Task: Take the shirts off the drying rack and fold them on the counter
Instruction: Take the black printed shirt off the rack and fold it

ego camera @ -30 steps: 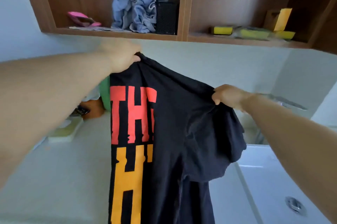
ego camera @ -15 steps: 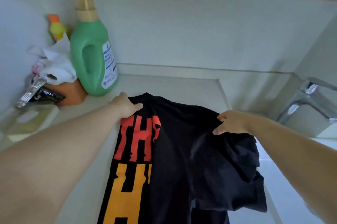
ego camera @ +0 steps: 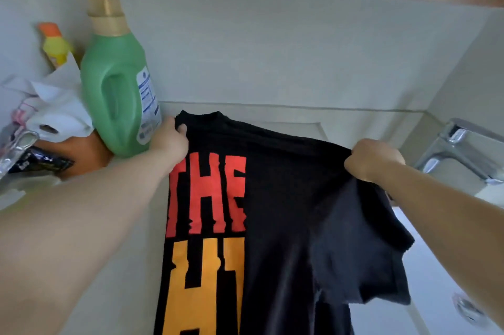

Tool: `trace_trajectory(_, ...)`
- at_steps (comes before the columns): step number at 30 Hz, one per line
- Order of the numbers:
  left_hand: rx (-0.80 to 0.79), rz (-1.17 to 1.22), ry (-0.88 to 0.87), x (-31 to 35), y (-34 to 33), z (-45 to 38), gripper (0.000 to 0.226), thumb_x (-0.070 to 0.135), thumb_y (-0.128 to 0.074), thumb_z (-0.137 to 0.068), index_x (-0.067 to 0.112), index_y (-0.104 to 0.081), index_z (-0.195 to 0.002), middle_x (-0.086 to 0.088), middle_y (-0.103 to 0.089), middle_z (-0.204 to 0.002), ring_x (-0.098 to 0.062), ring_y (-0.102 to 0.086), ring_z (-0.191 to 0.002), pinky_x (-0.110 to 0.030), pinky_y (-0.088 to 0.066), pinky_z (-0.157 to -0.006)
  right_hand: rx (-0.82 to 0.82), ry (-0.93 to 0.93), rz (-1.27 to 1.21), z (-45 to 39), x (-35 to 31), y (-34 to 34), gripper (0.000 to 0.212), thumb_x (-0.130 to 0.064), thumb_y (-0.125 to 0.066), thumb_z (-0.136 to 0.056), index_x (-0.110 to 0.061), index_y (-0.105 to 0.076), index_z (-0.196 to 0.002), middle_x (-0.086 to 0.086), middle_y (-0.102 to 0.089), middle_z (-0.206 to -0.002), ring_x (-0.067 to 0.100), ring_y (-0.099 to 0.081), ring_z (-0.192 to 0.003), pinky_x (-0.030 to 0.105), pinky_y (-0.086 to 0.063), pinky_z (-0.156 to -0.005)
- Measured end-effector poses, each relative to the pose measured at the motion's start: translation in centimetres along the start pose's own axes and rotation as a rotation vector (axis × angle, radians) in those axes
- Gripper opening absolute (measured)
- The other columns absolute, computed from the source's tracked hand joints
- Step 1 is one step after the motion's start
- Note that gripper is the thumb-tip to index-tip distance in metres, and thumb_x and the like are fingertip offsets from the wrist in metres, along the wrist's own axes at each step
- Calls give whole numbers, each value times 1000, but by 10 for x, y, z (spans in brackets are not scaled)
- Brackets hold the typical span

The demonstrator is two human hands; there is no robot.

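The black T-shirt (ego camera: 286, 211) is pinched at its top by the left hand (ego camera: 170, 140) and right hand (ego camera: 371, 160), over the counter (ego camera: 122, 225). Next, it likely must be laid flat for folding.

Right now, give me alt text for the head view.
Both hands hold a black shirt by its top edge over the counter: left hand near the collar, right hand at the shoulder. A green detergent bottle stands left, a faucet right.

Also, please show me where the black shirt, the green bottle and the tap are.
black shirt (ego camera: 283, 211): head view, plain chest cloth.
green bottle (ego camera: 114, 100): head view, its body.
tap (ego camera: 458, 149): head view, metal spout.
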State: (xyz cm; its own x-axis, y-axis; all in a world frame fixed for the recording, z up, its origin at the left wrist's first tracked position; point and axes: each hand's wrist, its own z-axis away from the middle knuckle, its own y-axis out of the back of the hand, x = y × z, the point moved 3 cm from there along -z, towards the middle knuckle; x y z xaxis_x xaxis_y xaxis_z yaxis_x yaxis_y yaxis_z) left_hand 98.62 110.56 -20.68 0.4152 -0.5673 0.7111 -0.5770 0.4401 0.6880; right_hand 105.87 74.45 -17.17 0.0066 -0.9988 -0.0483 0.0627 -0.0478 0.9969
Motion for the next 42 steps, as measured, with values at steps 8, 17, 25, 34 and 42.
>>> trace_trajectory(8,-122,-435,-158,-21,-51,-52,38,29,-41,-100,0,-42,-124,-26,-55,-118,-39,-54,-105,-40,-42,-83,-136,39,72,-64,-24,-55,37,-26,-43,-86,-11,-58,-116,13,-55,-120,31,-47,-109,35,-37,-91)
trace_trajectory(17,-190,-477,51,-16,-40,-18,55,36,-51,-94,0,-36,-133,-25,-42,-134,-38,-44,-119,-39,-40,-93,-407,30,-118,-40,35,-51,42,-41,-69,-82,-10,-62,-110,4,-60,-107,24,-56,-100,30,-44,-86)
trace_trajectory(25,-752,211,-163,94,-72,80,49,34,-67,-86,19,-51,-130,-1,-60,-118,-16,-59,-105,-27,-51,-84,-288,7,-782,-20,18,-20,7,-11,-65,-80,-5,-62,-78,12,-59,-80,24,-57,-75,27,-44,-68)
trace_trajectory(34,-577,138,51,98,-89,99,21,9,-51,-86,2,-68,-96,-13,-66,-98,-24,-59,-81,-28,-46,-67,-167,-143,-1027,-27,39,-22,21,0,-56,-90,-4,-63,-108,16,-60,-105,23,-57,-88,38,-51,-89)
trace_trajectory(42,-377,-4,304,32,-69,76,56,11,-43,-94,3,-24,-146,-19,-54,-121,-27,-54,-85,-31,-47,-68,-631,-445,-1218,-19,70,-110,44,-35,-69,-85,-5,-59,-115,12,-64,-115,29,-62,-105,39,-49,-97)
